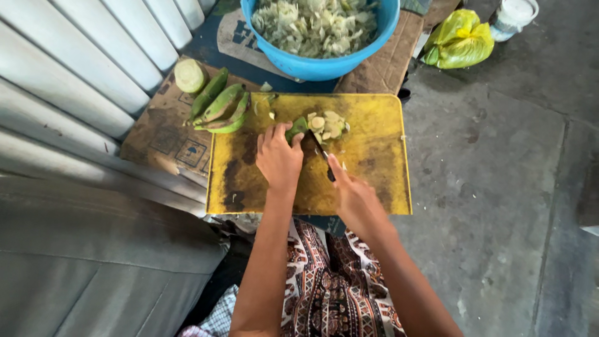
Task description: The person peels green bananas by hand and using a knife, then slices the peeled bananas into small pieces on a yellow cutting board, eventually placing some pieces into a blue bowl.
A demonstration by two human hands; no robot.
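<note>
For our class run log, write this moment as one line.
left hand: holds green banana on yellow board | right hand: knife cutting | slices piled | blue bowl behind

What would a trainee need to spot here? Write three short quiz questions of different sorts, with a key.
1. True or false: the left hand pins a green banana piece on the yellow cutting board.
2. What does the right hand hold? A) knife B) spoon C) peeler
3. What colour is the basin of cut slices beyond the board?

Key: 1 true; 2 A; 3 blue. Whole green bananas lie left of the board.
</note>
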